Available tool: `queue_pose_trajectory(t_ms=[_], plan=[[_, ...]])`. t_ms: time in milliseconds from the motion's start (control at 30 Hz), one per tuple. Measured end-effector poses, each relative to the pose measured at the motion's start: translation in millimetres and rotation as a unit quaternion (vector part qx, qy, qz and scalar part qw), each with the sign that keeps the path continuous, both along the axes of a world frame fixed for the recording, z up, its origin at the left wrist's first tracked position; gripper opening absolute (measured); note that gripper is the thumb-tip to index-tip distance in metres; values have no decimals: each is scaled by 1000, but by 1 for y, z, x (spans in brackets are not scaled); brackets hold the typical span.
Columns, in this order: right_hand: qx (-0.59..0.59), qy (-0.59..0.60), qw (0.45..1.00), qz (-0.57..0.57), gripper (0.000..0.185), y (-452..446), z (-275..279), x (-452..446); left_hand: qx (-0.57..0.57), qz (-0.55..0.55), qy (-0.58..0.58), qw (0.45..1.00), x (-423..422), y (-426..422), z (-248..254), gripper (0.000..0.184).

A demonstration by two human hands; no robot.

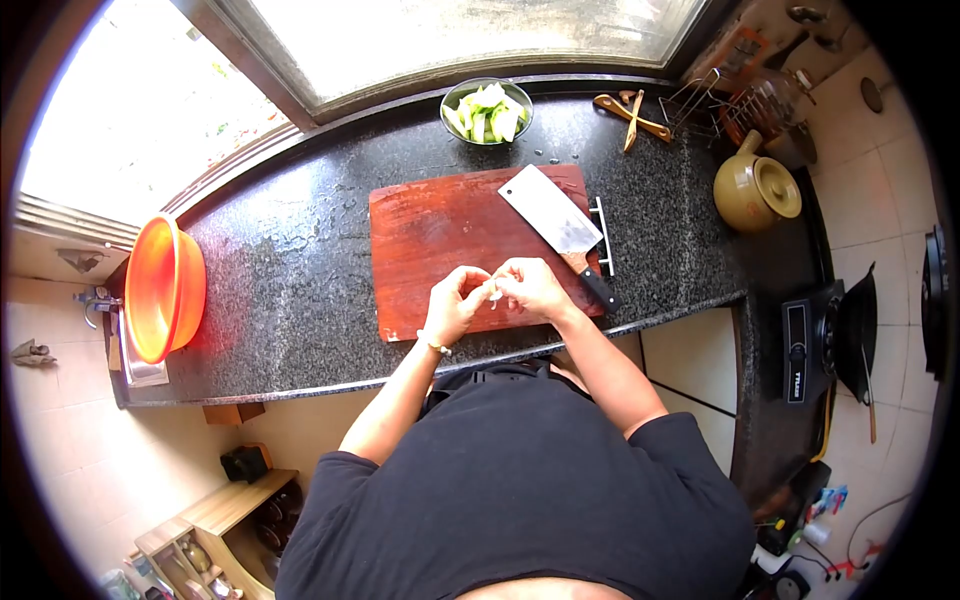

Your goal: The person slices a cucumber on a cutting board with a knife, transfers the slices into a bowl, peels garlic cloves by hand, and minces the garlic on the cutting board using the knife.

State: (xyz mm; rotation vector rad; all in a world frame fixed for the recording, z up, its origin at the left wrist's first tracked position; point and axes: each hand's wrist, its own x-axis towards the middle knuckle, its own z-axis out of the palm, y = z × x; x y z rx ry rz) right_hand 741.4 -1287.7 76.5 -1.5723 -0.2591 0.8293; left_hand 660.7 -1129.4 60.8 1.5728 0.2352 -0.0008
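Both hands meet above the lower edge of a reddish-brown cutting board [430,230]. Between their fingertips is a small whitish piece [495,294], too small to name surely. My left hand [455,303] pinches it from the left, with a bracelet at the wrist. From the right, the closed fingers of my right hand [533,287] grip it too. A cleaver [552,212] with a black-ended handle lies diagonally on the board's right side, its handle reaching past the board edge, near my right hand.
Behind the board stands a bowl of cut green pieces [487,115]. An orange basin [165,288] is at the left by the sink. Peeler-like tools [633,118], a wire rack [695,105] and a lidded clay pot [755,190] stand right. A wok [857,330] sits far right.
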Motion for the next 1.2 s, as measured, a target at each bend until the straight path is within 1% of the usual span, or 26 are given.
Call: queue_pose_trajectory(t_ms=[100,200,300,400,433,500,533,667,767,800,867,900,967,1000,1033,1133,1200], plan=[[49,63,997,12,9,-5,-6,3,-88,-18,10,996,-1,1,6,17],[114,112,987,5,9,-7,-8,1,-132,-39,25,990,-1,3,7,18],[129,165,977,-37,11,-7,-11,-5,-153,-43,24,987,0,4,4,18],[128,90,985,-79,12,3,-12,-14,-177,-1,26,984,2,1,3,19],[84,26,992,-94,13,6,-11,-18,-147,9,23,989,1,0,3,19],[64,-38,991,-110,12,11,-12,-23,-88,27,16,996,-1,-5,2,20],[54,-69,989,-117,11,12,-13,-26,-79,37,7,996,-1,-5,-1,19],[43,-95,979,-175,10,18,-12,-31,-38,75,-42,996,1,-13,-12,20],[68,-39,974,-211,10,20,-22,-33,11,95,-95,991,1,-19,-14,21],[82,-2,973,-217,10,20,-21,-32,31,101,-114,988,1,-20,-14,21],[110,72,965,-229,9,19,-19,-31,112,76,-145,980,0,-16,-10,22],[111,58,971,-205,10,18,-20,-29,152,64,-161,973,1,-13,-8,23],[111,33,981,-156,10,13,-22,-27,101,10,-134,986,4,-6,-8,22],[107,31,981,-161,10,13,-22,-28,74,-17,-119,990,5,-2,-9,22],[102,28,980,-166,10,13,-21,-28,78,-53,-104,990,7,3,-12,22],[113,45,973,-196,10,14,-28,-27,119,-43,-119,985,5,5,-13,21],[120,65,965,-224,9,15,-30,-26,96,1,-179,979,6,-1,-21,20]])
